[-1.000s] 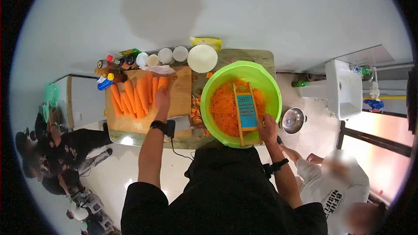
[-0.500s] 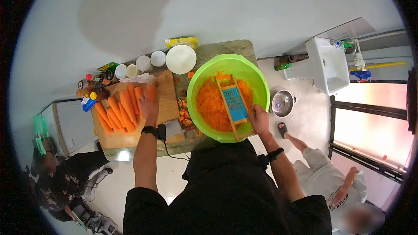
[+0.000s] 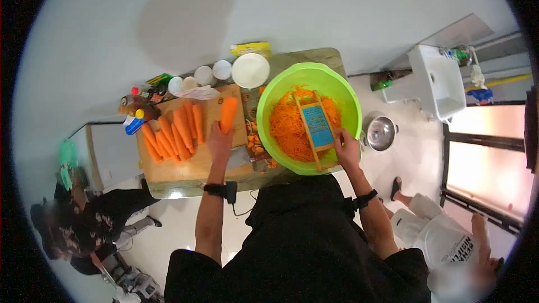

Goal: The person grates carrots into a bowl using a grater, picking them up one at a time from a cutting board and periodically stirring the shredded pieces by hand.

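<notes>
My left hand (image 3: pixel 220 145) is closed round the lower end of a peeled carrot (image 3: pixel 228 113), held upward over the right part of the wooden cutting board (image 3: pixel 210 160). Several more peeled carrots (image 3: pixel 174 132) lie side by side on the board's left half. A grater (image 3: pixel 318 126) with a blue plate and wooden frame slants inside the green basin (image 3: pixel 352 98), its lower end by the near rim. My right hand (image 3: pixel 346 148) grips the frame's right side low down. Shredded carrot (image 3: pixel 286 133) fills the basin's bottom under the grater.
A cleaver blade (image 3: pixel 240 157) lies by the board's right edge, near carrot scraps (image 3: pixel 255 141). Cups (image 3: pixel 204 74), a white bowl (image 3: pixel 251 70) and bottles line the wall. A metal pot (image 3: pixel 380 133) and sink (image 3: pixel 441 90) are right. Two people sit at either side.
My left hand has lifted a carrot off the row and moved right with it toward the basin. My right hand stays on the grater. The whole view has shifted slightly.
</notes>
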Demonstrator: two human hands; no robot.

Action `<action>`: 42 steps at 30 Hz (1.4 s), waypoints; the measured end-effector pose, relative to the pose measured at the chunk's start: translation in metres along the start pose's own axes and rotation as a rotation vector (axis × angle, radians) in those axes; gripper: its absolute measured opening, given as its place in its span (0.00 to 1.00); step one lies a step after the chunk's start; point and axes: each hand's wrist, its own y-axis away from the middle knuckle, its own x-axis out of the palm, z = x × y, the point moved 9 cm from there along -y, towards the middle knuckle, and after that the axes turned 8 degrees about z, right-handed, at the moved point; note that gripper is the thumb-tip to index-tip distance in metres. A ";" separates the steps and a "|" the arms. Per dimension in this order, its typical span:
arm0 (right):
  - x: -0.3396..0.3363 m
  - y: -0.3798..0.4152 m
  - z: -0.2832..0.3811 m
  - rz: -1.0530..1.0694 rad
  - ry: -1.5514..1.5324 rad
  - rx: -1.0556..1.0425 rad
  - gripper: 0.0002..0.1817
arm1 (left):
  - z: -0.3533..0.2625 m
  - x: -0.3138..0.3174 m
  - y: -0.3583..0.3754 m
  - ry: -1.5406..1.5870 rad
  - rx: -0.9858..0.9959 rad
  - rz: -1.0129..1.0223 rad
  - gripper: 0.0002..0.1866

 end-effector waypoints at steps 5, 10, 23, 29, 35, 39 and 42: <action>0.011 -0.022 0.034 0.121 -0.193 -0.216 0.10 | -0.077 -0.012 0.066 0.381 0.121 0.175 0.21; -0.007 -0.017 0.119 0.421 -0.478 -0.361 0.20 | -0.149 0.012 0.108 0.445 0.154 0.589 0.23; -0.028 -0.010 0.038 0.776 -0.236 -0.269 0.28 | -0.204 0.087 0.092 0.638 0.134 0.591 0.17; -0.025 -0.002 0.018 0.885 -0.238 -0.098 0.32 | -0.240 0.113 0.088 0.666 0.284 0.622 0.22; -0.054 -0.017 -0.007 0.589 0.027 -0.105 0.33 | -0.168 0.131 0.060 0.097 0.298 0.372 0.18; -0.062 -0.020 -0.035 0.505 -0.161 0.043 0.32 | -0.146 0.165 0.079 -0.055 0.362 0.410 0.21; -0.055 -0.022 -0.043 0.556 -0.275 0.103 0.32 | -0.149 0.178 0.088 -0.059 0.300 0.420 0.23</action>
